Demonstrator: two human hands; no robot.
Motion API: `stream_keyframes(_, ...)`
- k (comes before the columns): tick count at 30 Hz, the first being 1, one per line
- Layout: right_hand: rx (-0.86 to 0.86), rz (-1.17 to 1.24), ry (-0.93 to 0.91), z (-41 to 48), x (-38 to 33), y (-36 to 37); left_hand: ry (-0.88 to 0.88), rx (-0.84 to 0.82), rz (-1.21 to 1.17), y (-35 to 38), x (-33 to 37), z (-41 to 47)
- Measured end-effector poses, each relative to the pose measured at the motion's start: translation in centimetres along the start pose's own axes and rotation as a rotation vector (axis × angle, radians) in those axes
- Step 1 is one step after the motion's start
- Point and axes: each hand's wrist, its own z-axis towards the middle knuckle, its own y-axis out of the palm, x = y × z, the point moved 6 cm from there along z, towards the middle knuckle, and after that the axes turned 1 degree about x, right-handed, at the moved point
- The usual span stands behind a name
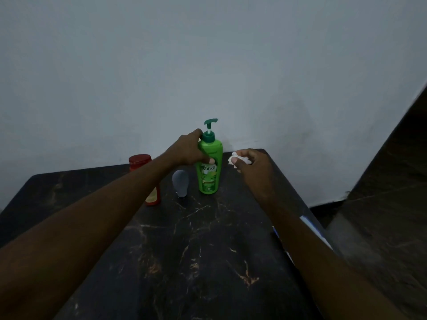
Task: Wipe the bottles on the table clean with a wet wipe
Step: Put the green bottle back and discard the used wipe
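A green pump bottle (209,176) stands upright near the far edge of the dark marble table (196,250). My left hand (188,150) grips its shoulder, thumb across the front of the label. To the right of the bottle, apart from it, my right hand (253,168) holds a crumpled white wet wipe (233,158). Left of the green bottle stands a small grey bottle (180,183). A red bottle with a red cap (141,161) stands further left, partly hidden behind my left forearm.
A pale wall rises right behind the table's far edge. A white and blue packet (316,234) lies at the table's right edge, partly under my right forearm. Past that edge lies a dark floor and a dark wall.
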Motion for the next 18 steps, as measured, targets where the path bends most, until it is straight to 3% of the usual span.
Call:
stream_keyframes(3, -0.011, -0.029, -0.006, 0.3, -1.8, -1.4, -0.07, 0.052, -0.04, -1.9, 0.3, -1.6)
stream_keyframes(7, 0.006, 0.023, -0.002, 0.8, -3.9, -4.3, -0.071, 0.295, 0.115, -6.4, 3.4, -5.1)
stream_keyframes(11, 0.029, 0.082, 0.041, 0.5, -5.5, -8.0, 0.23, 0.561, 0.123, -9.8, 10.2, -7.9)
stream_keyframes(14, 0.097, 0.089, 0.08, 0.8, -6.0, -11.2, 0.42, 0.43, -0.02, -8.6, 15.7, -7.6)
stream_keyframes(18, 0.198, 0.101, 0.067, 1.3, -6.8, -15.9, 0.37, 0.085, -0.287, -3.9, 20.7, -4.1)
